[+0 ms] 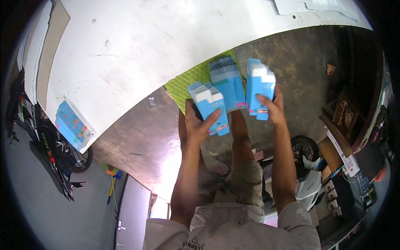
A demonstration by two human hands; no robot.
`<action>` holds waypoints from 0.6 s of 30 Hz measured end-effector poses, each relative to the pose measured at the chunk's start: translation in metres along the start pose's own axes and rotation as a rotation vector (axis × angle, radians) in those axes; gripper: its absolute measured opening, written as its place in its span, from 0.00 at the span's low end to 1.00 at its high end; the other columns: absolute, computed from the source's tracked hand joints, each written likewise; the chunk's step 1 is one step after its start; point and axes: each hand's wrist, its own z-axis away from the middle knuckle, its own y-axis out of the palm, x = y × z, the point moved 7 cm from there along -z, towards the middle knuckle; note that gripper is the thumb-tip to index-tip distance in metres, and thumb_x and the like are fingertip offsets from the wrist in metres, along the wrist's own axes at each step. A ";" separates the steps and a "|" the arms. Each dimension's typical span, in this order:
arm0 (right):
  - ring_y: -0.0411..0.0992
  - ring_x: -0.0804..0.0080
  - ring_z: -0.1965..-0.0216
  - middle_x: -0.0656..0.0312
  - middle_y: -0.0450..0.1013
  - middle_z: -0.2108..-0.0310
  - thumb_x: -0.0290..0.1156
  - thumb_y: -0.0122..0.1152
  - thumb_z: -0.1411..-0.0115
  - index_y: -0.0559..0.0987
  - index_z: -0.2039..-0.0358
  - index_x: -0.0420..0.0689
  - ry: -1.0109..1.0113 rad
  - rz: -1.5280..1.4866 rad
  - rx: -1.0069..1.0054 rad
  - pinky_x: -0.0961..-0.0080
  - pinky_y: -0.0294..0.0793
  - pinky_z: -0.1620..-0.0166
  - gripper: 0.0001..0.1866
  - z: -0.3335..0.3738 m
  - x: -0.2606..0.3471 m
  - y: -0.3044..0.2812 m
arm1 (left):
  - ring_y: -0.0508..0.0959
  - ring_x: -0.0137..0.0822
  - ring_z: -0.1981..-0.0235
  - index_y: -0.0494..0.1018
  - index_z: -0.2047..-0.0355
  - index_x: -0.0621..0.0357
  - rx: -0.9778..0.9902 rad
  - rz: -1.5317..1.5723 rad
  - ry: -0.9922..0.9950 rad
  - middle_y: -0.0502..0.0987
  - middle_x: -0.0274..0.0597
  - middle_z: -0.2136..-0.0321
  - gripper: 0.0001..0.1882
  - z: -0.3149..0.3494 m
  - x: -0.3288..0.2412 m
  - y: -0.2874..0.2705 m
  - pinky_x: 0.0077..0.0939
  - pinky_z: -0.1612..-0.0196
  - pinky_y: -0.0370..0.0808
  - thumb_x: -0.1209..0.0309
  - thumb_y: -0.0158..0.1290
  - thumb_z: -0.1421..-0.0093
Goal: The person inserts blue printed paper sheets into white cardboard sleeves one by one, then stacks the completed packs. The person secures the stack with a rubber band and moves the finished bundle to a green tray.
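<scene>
My left hand (197, 126) is closed around a bundle of flattened blue-and-white cartons (211, 105), its thumb lying across the front face. A similar bundle of blue-and-white cartons (258, 85) is gripped upright in my right hand (274, 107), thumb in front. Between the two bundles, a larger row of overlapping blue cartons (227, 85) rests on a green woven mat (186, 85). The bundles are apart from each other. The fingers behind them are mostly hidden.
A broad white surface (137, 46) spans the far side. Colourful blue printed sheets or packs (74, 125) lie at its left corner. A motorbike (308, 187) stands behind me at right, with a wooden shelf (346, 114) beyond. Another bike (54, 150) is at far left.
</scene>
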 end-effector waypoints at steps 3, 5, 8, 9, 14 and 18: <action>0.80 0.63 0.56 0.50 0.79 0.55 0.27 0.79 0.48 0.70 0.48 0.37 -0.131 0.081 -0.020 0.62 0.81 0.52 0.31 0.008 0.008 0.006 | 0.81 0.38 0.56 0.64 0.50 0.67 -0.053 -0.202 0.046 0.79 0.51 0.57 0.36 0.001 0.006 -0.007 0.36 0.52 0.79 0.63 0.75 0.47; 0.80 0.64 0.57 0.50 0.78 0.56 0.24 0.79 0.48 0.69 0.50 0.38 -0.128 0.168 -0.139 0.62 0.81 0.54 0.30 -0.002 0.006 -0.008 | 0.82 0.40 0.56 0.64 0.51 0.67 -0.153 -0.238 0.059 0.80 0.54 0.57 0.36 0.002 0.006 -0.019 0.36 0.53 0.80 0.63 0.76 0.47; 0.81 0.56 0.58 0.46 0.79 0.55 0.35 0.81 0.48 0.70 0.45 0.37 -0.182 0.433 -0.338 0.59 0.82 0.55 0.36 -0.010 0.017 -0.017 | 0.83 0.42 0.59 0.63 0.52 0.67 -0.348 -0.326 0.088 0.81 0.58 0.59 0.37 -0.001 -0.002 -0.043 0.36 0.56 0.82 0.61 0.76 0.47; 0.82 0.53 0.57 0.45 0.80 0.55 0.39 0.81 0.48 0.70 0.43 0.37 -0.216 0.626 -0.396 0.58 0.82 0.55 0.38 -0.009 0.031 -0.012 | 0.84 0.42 0.60 0.63 0.51 0.67 -0.410 -0.422 0.100 0.82 0.59 0.60 0.37 -0.004 -0.008 -0.049 0.36 0.58 0.82 0.61 0.76 0.48; 0.81 0.39 0.55 0.40 0.79 0.53 0.46 0.78 0.49 0.68 0.38 0.37 -0.291 0.930 -0.394 0.49 0.82 0.55 0.45 -0.007 0.023 0.015 | 0.85 0.54 0.63 0.61 0.50 0.68 -0.498 -0.707 0.059 0.81 0.62 0.63 0.42 -0.023 0.002 -0.031 0.47 0.58 0.82 0.57 0.76 0.51; 0.79 0.34 0.54 0.35 0.75 0.50 0.44 0.76 0.49 0.66 0.37 0.36 -0.349 1.041 -0.418 0.46 0.82 0.55 0.45 0.009 0.019 0.042 | 0.83 0.65 0.64 0.59 0.50 0.68 -0.507 -0.732 0.144 0.80 0.65 0.63 0.42 -0.024 0.028 -0.003 0.53 0.58 0.80 0.60 0.75 0.52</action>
